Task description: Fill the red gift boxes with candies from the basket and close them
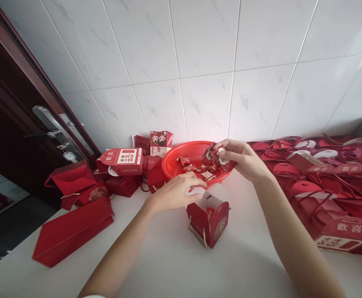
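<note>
A small red gift box (pixel 209 221) with a rope handle stands open on the white counter (pixel 181 265). My left hand (pixel 176 192) rests on its open top flap, fingers curled around the flap's edge. My right hand (pixel 241 159) hovers over the rim of a red plastic basket (pixel 196 151), pinching a few small red-wrapped candies (pixel 213 154) between its fingers. More wrapped candies (pixel 196 167) lie inside the basket.
Many finished red boxes (pixel 323 182) with white lids cover the counter's right side. Flat and folded red bags (pixel 72 229) and printed boxes (pixel 125 161) lie at the left. A white tiled wall (pixel 205 62) is behind; a dark door with a handle (pixel 49 124) stands left.
</note>
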Motion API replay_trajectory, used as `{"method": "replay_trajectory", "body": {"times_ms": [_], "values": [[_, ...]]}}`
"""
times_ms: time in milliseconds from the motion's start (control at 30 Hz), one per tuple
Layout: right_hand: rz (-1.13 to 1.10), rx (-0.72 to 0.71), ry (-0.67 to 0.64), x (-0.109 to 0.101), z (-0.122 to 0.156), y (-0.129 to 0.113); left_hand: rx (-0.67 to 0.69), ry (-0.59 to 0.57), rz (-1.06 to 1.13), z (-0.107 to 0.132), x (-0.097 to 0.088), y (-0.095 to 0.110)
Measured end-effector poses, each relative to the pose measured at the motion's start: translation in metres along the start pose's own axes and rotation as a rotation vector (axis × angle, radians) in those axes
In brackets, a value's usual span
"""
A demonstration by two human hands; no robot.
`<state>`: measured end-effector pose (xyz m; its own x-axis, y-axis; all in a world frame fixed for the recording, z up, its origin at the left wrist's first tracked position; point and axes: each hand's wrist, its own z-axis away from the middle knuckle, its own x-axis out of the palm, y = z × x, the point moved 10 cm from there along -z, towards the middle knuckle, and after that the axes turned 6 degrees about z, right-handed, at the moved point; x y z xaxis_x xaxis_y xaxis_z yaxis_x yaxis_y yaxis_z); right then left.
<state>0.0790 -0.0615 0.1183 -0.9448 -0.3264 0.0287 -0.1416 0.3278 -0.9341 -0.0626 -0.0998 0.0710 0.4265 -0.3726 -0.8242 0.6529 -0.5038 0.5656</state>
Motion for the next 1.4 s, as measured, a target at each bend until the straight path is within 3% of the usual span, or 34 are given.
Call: {"method": "replay_trajectory", "body": {"times_ms": [167,267,400,533,633,767,1100,1400], "values": [[0.251,-0.018,-0.293,0.044,0.024,-0.021,-0.284,-0.054,-0.153,0.033,-0.002,-0.019],[0.431,-0.064,-0.417,0.064,0.033,-0.023,-0.342,-0.161,-0.155,0.041,0.007,-0.027],[0.625,-0.135,-0.472,0.074,0.039,-0.023,-0.3,-0.265,-0.096,0.037,0.019,-0.027],[0.679,-0.189,-0.569,0.082,0.05,-0.026,-0.12,-0.273,-0.06,0.027,0.024,-0.01],[0.702,-0.155,-0.657,0.084,0.059,-0.023,0.002,-0.253,-0.031,0.024,0.024,0.004],[0.731,-0.04,-0.774,0.086,0.069,-0.009,0.017,-0.217,0.029,0.026,0.02,0.008],[0.965,0.112,-0.74,0.09,0.067,0.018,0.064,-0.185,0.062,0.025,0.016,0.005],[1.032,0.111,-0.662,0.089,0.063,0.017,0.086,-0.181,0.085,0.02,0.016,-0.004]]}}
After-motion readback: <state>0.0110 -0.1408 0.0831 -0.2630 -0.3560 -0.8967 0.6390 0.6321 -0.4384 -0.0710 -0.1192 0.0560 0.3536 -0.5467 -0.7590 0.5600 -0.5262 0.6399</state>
